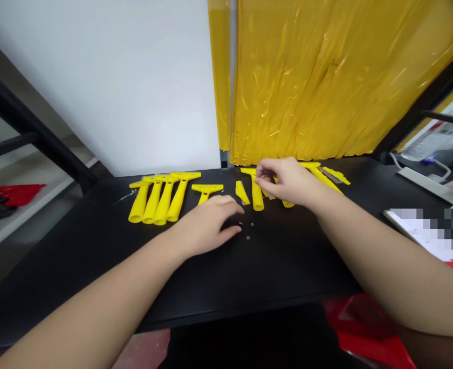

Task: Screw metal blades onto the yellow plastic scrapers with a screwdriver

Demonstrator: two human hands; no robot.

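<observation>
Head view: left hand (211,223) was low over black table (288,266), thumb and fingers well parted, nothing visible between; small metal rings (248,238) lay at its 3 o'clock, likely left loose for easy picking. Lone yellow handle (207,188), partly hidden, at its 12. Four yellow handles (164,200) at its 10, side by side, presumably saving room. Right hand (288,179) curled, fingertips near thumb; cannot tell whether it held anything. Second yellow handle (258,197) at its 8.

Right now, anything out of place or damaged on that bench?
Slightly odd: two tiny ring-shaped pieces lie loose on the black tabletop, just right of the left hand, in no tray, so they could get lost. Otherwise nothing visible looks spilled or damaged; the right hand hides some yellow parts.
</observation>
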